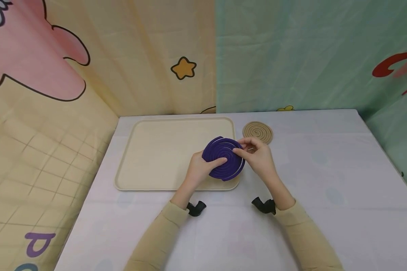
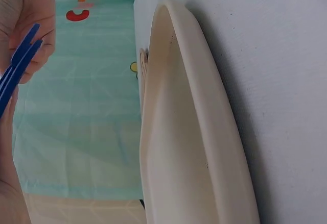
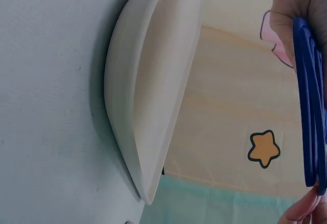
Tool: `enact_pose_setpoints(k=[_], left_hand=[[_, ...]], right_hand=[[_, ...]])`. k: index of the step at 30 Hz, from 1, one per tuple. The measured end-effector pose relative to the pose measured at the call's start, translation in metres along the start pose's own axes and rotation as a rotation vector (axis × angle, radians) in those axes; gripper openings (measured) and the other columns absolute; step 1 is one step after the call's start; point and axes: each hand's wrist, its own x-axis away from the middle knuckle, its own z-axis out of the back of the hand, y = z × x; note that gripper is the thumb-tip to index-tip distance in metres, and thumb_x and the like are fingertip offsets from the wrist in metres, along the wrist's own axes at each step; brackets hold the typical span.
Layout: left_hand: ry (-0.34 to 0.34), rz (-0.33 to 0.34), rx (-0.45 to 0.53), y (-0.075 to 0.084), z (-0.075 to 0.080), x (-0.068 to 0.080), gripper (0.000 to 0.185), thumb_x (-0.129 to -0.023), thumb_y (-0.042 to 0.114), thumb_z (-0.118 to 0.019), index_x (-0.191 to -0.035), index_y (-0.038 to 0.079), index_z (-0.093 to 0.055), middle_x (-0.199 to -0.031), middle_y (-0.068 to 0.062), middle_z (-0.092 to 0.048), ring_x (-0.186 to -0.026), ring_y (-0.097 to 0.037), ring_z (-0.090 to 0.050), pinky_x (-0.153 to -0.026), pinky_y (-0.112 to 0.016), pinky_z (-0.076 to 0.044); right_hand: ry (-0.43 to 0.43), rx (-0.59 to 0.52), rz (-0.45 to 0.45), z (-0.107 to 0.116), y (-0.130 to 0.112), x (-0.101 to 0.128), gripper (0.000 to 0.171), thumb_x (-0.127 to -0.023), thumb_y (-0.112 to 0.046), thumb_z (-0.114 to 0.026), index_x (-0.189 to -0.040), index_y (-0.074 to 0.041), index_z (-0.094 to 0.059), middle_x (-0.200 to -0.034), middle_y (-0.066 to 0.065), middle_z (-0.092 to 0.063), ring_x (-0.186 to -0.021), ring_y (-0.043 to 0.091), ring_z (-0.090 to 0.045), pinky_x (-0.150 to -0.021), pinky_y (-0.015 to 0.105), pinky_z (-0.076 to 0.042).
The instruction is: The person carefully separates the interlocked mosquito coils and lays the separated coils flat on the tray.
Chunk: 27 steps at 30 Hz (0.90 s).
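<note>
left hand: grips the left edge of the purple spiral coaster, thumb curled over its face | right hand: pinches the coaster's right rim | coaster: held tilted above the near right corner of the beige tray | tan spiral coaster: flat on the white tablecloth, just beside the tray's far right corner

White-covered desk, beige tray lying left of centre toward the far edge, tan spiral coaster flat just right of tray's far corner
</note>
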Motion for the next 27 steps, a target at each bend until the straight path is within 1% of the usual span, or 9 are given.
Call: enact_pose_setpoints(k=[5,7,11,14,16,18,21,24,27], left_hand=[[0.01,0.036,0.105,-0.002,-0.001,-0.001,0.045,-0.079,0.024,-0.082,-0.118,0.004,-0.069,-0.111,-0.014,-0.073,-0.102,-0.024,-0.07,-0.09,-0.035,-0.056],[0.025,0.057,0.167,-0.001,-0.001,-0.001,0.046,-0.08,0.022,-0.081,-0.12,0.003,-0.068,-0.114,-0.015,-0.072,-0.105,-0.026,-0.069,-0.093,-0.035,-0.055],[0.085,0.096,0.279,0.001,-0.002,0.0,0.047,-0.081,0.018,-0.08,-0.123,0.002,-0.066,-0.118,-0.017,-0.071,-0.108,-0.026,-0.068,-0.096,-0.035,-0.054],[0.136,0.094,0.33,0.001,-0.003,0.0,0.047,-0.08,0.017,-0.08,-0.123,0.002,-0.066,-0.118,-0.017,-0.071,-0.107,-0.025,-0.068,-0.095,-0.033,-0.054],[0.155,0.08,0.341,0.001,-0.002,0.001,0.047,-0.08,0.017,-0.081,-0.122,0.003,-0.067,-0.118,-0.016,-0.071,-0.107,-0.025,-0.068,-0.095,-0.032,-0.055],[0.163,0.061,0.312,0.001,-0.002,0.001,0.046,-0.079,0.019,-0.081,-0.12,0.003,-0.068,-0.116,-0.016,-0.072,-0.105,-0.024,-0.069,-0.093,-0.032,-0.055],[0.144,0.036,0.25,0.0,0.001,0.0,0.045,-0.078,0.02,-0.082,-0.118,0.003,-0.069,-0.112,-0.015,-0.073,-0.103,-0.024,-0.07,-0.091,-0.032,-0.056],[0.103,0.017,0.169,-0.001,0.003,0.0,0.044,-0.078,0.023,-0.083,-0.115,0.004,-0.071,-0.109,-0.014,-0.074,-0.101,-0.024,-0.071,-0.09,-0.033,-0.057],[0.03,0.018,0.103,0.0,0.005,-0.001,0.043,-0.078,0.027,-0.083,-0.114,0.005,-0.072,-0.107,-0.013,-0.075,-0.098,-0.023,-0.072,-0.087,-0.032,-0.058]], right_hand=[[0.007,0.01,-0.038,-0.002,0.0,0.001,0.026,-0.084,-0.011,-0.079,-0.103,0.002,-0.067,-0.087,0.002,-0.062,-0.077,0.002,-0.057,-0.068,0.013,-0.048],[0.004,-0.036,-0.067,-0.003,0.001,0.001,0.025,-0.084,-0.011,-0.078,-0.101,0.002,-0.066,-0.084,-0.002,-0.062,-0.073,0.002,-0.059,-0.066,0.014,-0.05],[-0.032,-0.198,-0.135,-0.007,0.003,0.001,0.026,-0.086,-0.009,-0.075,-0.103,0.006,-0.062,-0.077,-0.009,-0.063,-0.068,0.003,-0.063,-0.066,0.019,-0.057],[-0.078,-0.285,-0.185,-0.01,0.005,0.001,0.026,-0.088,-0.006,-0.072,-0.106,0.009,-0.06,-0.076,-0.01,-0.064,-0.069,0.004,-0.066,-0.067,0.023,-0.059],[-0.112,-0.296,-0.204,-0.009,0.006,0.001,0.025,-0.089,-0.005,-0.07,-0.106,0.009,-0.06,-0.077,-0.01,-0.065,-0.071,0.004,-0.067,-0.068,0.025,-0.06],[-0.147,-0.29,-0.21,-0.007,0.006,-0.001,0.024,-0.089,-0.004,-0.07,-0.106,0.01,-0.061,-0.078,-0.01,-0.066,-0.072,0.004,-0.068,-0.069,0.026,-0.06],[-0.197,-0.243,-0.208,-0.002,0.006,-0.003,0.025,-0.089,-0.006,-0.07,-0.105,0.011,-0.062,-0.079,-0.011,-0.068,-0.072,0.004,-0.069,-0.071,0.026,-0.06],[-0.217,-0.135,-0.193,0.004,0.005,-0.006,0.029,-0.089,-0.014,-0.073,-0.105,0.008,-0.065,-0.081,-0.009,-0.071,-0.074,0.004,-0.069,-0.074,0.023,-0.058],[-0.219,0.01,-0.147,0.008,0.002,-0.007,0.031,-0.087,-0.021,-0.076,-0.107,0.002,-0.07,-0.088,-0.001,-0.074,-0.079,0.006,-0.067,-0.075,0.021,-0.055]])
